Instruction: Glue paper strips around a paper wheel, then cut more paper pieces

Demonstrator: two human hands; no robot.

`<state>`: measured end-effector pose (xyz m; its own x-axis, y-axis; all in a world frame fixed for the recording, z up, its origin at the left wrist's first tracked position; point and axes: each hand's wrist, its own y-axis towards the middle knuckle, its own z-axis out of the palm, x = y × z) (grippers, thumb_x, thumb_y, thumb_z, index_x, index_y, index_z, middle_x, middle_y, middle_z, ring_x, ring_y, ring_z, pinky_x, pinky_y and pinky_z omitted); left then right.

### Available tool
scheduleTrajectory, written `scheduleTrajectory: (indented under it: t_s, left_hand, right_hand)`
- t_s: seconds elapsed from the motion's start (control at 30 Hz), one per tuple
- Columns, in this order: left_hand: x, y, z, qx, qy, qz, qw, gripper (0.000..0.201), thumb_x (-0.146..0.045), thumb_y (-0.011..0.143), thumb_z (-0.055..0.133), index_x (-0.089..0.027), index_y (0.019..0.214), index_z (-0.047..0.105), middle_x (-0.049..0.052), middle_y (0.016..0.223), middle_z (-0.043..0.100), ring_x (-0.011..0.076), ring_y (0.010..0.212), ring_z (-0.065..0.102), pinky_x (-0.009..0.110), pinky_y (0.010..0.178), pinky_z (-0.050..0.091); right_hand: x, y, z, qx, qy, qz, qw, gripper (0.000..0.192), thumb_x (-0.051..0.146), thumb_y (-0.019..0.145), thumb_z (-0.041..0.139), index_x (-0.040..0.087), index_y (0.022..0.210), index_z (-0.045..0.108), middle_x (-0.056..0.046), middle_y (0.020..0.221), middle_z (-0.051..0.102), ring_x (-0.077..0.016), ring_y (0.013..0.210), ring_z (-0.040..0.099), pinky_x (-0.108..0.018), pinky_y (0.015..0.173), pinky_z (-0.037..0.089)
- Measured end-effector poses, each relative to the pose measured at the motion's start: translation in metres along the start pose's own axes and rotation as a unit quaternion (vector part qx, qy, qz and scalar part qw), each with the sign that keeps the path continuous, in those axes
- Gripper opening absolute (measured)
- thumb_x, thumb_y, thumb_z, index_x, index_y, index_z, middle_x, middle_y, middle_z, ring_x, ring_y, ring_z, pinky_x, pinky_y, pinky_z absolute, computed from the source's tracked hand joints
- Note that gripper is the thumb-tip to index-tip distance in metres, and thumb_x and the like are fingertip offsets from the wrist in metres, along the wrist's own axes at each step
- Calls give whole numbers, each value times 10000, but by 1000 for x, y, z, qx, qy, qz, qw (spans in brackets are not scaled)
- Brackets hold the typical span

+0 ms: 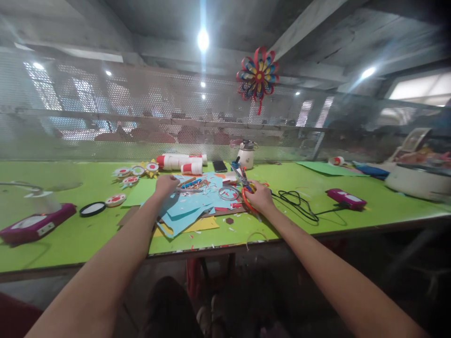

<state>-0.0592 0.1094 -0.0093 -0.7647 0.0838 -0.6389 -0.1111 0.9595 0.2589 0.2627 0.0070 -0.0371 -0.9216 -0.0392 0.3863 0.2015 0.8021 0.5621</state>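
My right hand is closed on the orange handles of a pair of scissors, whose blades point up and away from me. Beside the pile of paper, my left hand has its fingers curled together. A thin grey tool lies by its fingertips; whether the hand grips it, I cannot tell. Between the hands are light blue paper sheets strewn with small scraps and pencil-like sticks. A clear tape roll rests on the right part of the paper. Yellow paper sticks out underneath.
Paper cups, a phone and a white bottle stand or lie at the back. Round paper decorations and a purple power strip are leftward. Rightward are black cable and another purple box.
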Motion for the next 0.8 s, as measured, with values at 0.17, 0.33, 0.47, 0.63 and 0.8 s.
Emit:
scheduleTrajectory:
  t_s: [0.17, 0.33, 0.47, 0.63, 0.8]
  left_hand:
    - [-3, -3, -4, -11, 17, 19, 1000, 340, -329, 884, 581, -166, 1181, 562, 86, 1188, 588, 230, 1009, 603, 419, 825, 524]
    - [-16, -9, -6, -18, 4, 88, 996, 243, -282, 853, 605, -126, 1035, 643, 73, 1007, 663, 217, 928, 625, 374, 799, 510]
    - [-32, -21, 1, 25, -30, 173, 984, 232, -264, 767, 625, -119, 925, 713, 45, 784, 699, 201, 776, 639, 279, 686, 475]
    - [-48, -43, 12, 151, -48, 276, 948, 186, -253, 722, 613, -140, 817, 726, 29, 741, 711, 166, 702, 629, 247, 650, 464]
    - [-60, -64, 11, 256, -27, 363, 896, 220, -311, 752, 595, -175, 864, 728, 39, 850, 731, 170, 782, 638, 261, 717, 468]
  right_hand:
    - [1, 0, -2, 7, 2, 11, 1000, 291, 298, 932, 568, 179, 1197, 572, -84, 1195, 608, -212, 979, 632, -417, 821, 538]
    - [0, 2, -2, 21, -5, 32, 999, 296, 299, 930, 572, 177, 1199, 571, -84, 1198, 607, -216, 986, 630, -423, 827, 534]
    - [-1, 4, -2, 36, -2, 46, 998, 300, 300, 928, 574, 175, 1201, 570, -83, 1195, 608, -217, 983, 631, -423, 825, 535]
    - [-1, 7, -4, 24, 6, 74, 997, 297, 304, 930, 571, 173, 1196, 572, -82, 1183, 613, -213, 970, 635, -418, 816, 538]
    - [-1, 9, -9, -5, 13, 97, 995, 312, 307, 929, 571, 174, 1212, 562, -85, 1196, 607, -219, 986, 630, -428, 828, 533]
